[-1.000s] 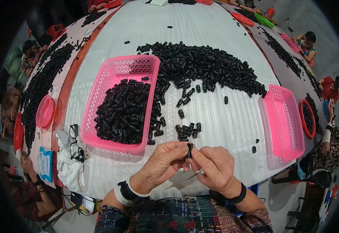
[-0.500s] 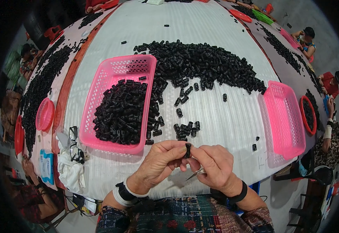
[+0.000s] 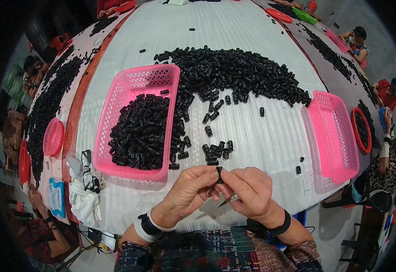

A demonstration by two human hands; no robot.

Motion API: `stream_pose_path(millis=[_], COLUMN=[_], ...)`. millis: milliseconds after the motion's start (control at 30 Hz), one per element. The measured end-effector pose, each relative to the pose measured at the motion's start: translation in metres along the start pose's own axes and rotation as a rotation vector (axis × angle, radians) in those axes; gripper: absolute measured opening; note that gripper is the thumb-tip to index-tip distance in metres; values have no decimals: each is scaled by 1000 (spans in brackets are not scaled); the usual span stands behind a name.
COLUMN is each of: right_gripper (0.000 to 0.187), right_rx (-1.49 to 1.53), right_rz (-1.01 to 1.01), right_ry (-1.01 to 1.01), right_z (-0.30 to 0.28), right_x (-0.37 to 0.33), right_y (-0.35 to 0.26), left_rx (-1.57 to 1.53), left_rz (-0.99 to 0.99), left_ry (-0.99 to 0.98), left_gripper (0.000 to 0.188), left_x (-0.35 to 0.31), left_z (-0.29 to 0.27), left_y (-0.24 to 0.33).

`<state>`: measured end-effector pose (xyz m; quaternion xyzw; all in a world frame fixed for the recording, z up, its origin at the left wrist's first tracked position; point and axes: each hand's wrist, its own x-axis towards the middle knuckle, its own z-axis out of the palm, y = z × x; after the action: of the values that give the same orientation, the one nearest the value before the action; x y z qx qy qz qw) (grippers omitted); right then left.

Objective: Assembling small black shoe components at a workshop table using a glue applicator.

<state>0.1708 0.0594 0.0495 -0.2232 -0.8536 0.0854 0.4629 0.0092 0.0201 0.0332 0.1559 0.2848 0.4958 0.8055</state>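
Note:
A small black plastic part [image 3: 219,175] stands upright between the fingertips of my left hand [image 3: 184,192], which pinches it from the left. My right hand [image 3: 253,192] brings its thumb and forefinger against the same part. Under those fingers it grips a pointed metal blade [image 3: 228,201], its tip angled down to the left; the grip of the tool is hidden in the palm. Just beyond my hands lies a small cluster of black parts [image 3: 217,150]. At the left, a pink slotted basket [image 3: 102,149] holds a heap of similar parts [image 3: 139,136].
A long pile of black parts [image 3: 238,72] curves across the white-covered table [image 3: 207,22]. At the right stands a second pink basket [image 3: 318,136]. Eyeglasses [image 3: 89,174] lie on a white cloth [image 3: 84,201] beside a blue packet [image 3: 56,197]. Other people work at neighbouring tables.
Both hands stay together over the near table edge, still holding the black part and the blade. The blade has tilted slightly; the view has shifted a little.

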Motion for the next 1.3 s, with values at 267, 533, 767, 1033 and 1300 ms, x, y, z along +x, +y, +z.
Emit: stream_pose_path(millis=[267,533,767,1033,1300], right_gripper=[34,32,32,31,26], right_rx=[-29,-12,17,-39,21], right_rz=[-40,-38,-29,-71,-13], right_ry=[0,-5,19,-34,-11], right_z=[-2,-3,-1,-4,-3], right_x=[0,1,-1,-2,-2], right_y=[-2,-3,-4,-3,-3], left_rx=[-32,-29,29,43,-49], left_rz=[12,36,39,16,3], left_ry=[-24,11,-31,-30,-3], left_gripper=[19,18,16,15,17], left_x=[-1,-2,-3,-1,1], left_z=[1,2,-1,-2,-1], left_y=[2,0,2,-1,-6])
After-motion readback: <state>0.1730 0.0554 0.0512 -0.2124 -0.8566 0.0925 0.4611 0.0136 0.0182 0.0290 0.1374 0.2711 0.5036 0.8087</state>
